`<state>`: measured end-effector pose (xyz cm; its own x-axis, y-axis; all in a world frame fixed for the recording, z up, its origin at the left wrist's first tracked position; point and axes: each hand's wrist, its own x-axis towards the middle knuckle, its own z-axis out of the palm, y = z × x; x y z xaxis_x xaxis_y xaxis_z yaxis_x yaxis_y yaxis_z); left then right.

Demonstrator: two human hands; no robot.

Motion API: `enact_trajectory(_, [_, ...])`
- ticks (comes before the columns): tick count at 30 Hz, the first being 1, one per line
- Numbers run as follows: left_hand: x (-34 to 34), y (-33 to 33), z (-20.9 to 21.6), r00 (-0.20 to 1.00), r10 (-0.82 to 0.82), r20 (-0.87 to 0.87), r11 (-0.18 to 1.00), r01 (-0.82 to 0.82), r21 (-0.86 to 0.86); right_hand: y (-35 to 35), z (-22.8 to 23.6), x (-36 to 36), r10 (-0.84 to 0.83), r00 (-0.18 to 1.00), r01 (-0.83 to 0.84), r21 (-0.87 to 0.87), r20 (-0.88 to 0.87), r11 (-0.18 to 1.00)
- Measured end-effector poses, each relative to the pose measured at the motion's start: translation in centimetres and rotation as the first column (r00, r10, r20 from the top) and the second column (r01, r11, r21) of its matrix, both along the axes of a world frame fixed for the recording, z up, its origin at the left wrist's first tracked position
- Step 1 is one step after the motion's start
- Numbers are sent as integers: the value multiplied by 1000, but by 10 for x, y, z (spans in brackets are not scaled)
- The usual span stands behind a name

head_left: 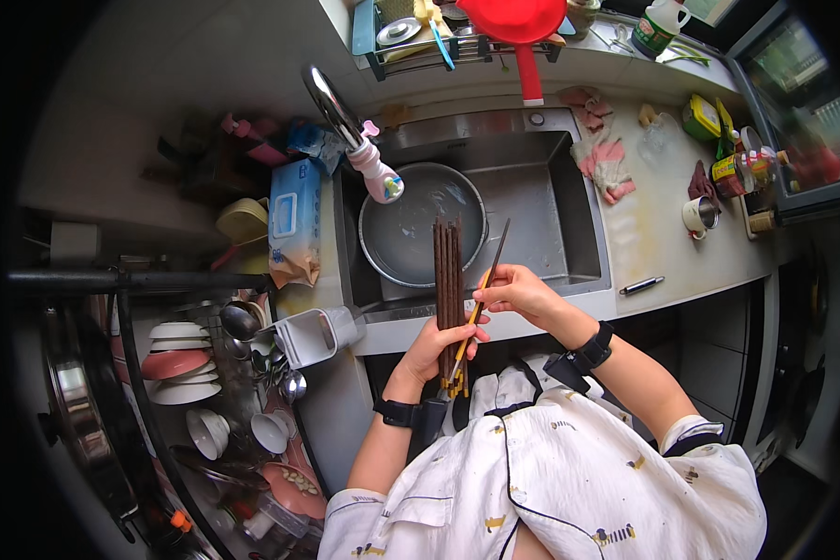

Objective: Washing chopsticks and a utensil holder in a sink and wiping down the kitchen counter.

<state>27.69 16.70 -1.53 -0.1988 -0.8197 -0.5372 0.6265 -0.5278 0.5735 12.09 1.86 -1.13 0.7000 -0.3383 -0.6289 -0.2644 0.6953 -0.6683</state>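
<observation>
My left hand (429, 347) is closed around a bundle of dark brown chopsticks (447, 271). They stand with their dark ends pointing away from me, and yellowish ends show below the hand. My right hand (525, 297) pinches a single chopstick (500, 245), which slants across the right side of the bundle, its lower part by my left fingers. Both hands are over the front edge of the metal sink (537, 177). Just beyond them, a round metal basin (366, 252) with liquid in it sits in the sink's left part.
A chrome faucet (331, 105) with a pink nozzle hangs over the basin. A pen-like object (641, 286), a mug (698, 217) and pink-white cloths (607, 163) lie right. At left are a wipes pack (294, 213), a grey container (317, 336) and stacked bowls (185, 350).
</observation>
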Motion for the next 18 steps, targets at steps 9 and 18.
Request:
enact_trajectory(9, [-20,-14,-3,971,189,-144,982,-184,51,-48,-2,11,119,993,-120,82,24,989])
enact_trajectory(18, [12,12,-1,996,-79,29,996,80,-44,-80,5,25,-257,959,256,25,121,966])
